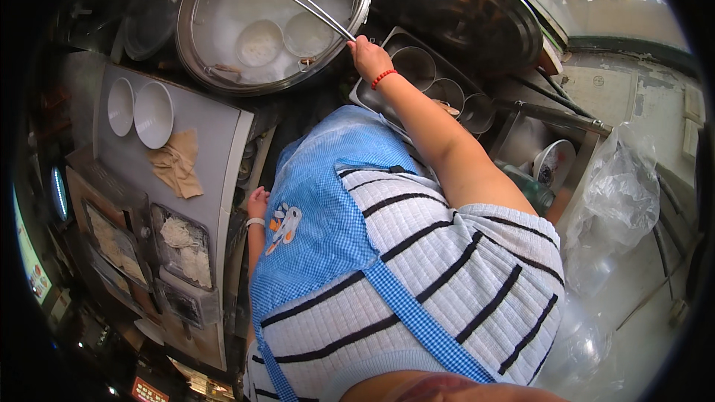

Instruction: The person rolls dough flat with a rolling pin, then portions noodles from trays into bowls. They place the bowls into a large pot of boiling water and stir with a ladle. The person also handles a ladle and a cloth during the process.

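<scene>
My right hand (371,58), with a red bead bracelet at the wrist, grips a pair of long metal chopsticks (313,5). Their tips reach out over a large round metal pot (187,61) of cloudy, foamy liquid. Two round strainer baskets (260,43) sit in the liquid near the pot's close rim; pale food shows in the left one. At my left side hangs my left hand (258,201), close to the counter's edge (237,162). Its fingers look curled and are partly hidden, so I cannot see whether they hold anything.
Two white bowls (154,115) and a tan cloth (177,164) lie on the left counter, beside a container of noodles (187,245). Right of the pot, a metal pan (363,95) holds several strainers (413,67). A large lid (458,17) leans behind it. Plastic bags (614,190) hang at right.
</scene>
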The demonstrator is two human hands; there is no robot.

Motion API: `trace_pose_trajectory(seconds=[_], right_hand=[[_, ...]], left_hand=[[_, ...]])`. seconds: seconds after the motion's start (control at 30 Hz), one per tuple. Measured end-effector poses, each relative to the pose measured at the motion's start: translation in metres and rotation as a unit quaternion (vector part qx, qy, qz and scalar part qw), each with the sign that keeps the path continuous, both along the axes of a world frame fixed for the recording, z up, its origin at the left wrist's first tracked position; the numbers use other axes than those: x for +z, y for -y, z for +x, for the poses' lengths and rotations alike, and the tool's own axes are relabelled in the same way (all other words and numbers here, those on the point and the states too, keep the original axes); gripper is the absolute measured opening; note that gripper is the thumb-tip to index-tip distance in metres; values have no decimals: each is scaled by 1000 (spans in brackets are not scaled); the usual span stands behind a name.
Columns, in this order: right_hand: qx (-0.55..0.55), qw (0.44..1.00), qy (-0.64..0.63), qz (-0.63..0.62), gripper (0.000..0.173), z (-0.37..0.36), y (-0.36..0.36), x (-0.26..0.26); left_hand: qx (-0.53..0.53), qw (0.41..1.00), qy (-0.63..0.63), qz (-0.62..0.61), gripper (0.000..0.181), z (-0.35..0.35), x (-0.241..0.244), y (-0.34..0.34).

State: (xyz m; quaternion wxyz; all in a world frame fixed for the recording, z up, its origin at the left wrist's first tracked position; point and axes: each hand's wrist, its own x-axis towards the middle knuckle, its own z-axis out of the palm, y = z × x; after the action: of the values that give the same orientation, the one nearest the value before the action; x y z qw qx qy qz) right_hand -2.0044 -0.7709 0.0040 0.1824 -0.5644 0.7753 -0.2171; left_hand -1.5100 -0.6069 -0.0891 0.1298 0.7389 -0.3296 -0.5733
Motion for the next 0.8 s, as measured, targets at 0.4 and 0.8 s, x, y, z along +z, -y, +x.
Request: trace_pose_trajectory(seconds=[0.4,0.8], right_hand=[[-60,998,14,3,40,-24,2,-16],[-69,998,-9,10,48,-42,27,-18]], left_hand=[[78,995,-51,25,27,-7,-55,-47],[-143,977,152,-38,25,-7,-69,-194]])
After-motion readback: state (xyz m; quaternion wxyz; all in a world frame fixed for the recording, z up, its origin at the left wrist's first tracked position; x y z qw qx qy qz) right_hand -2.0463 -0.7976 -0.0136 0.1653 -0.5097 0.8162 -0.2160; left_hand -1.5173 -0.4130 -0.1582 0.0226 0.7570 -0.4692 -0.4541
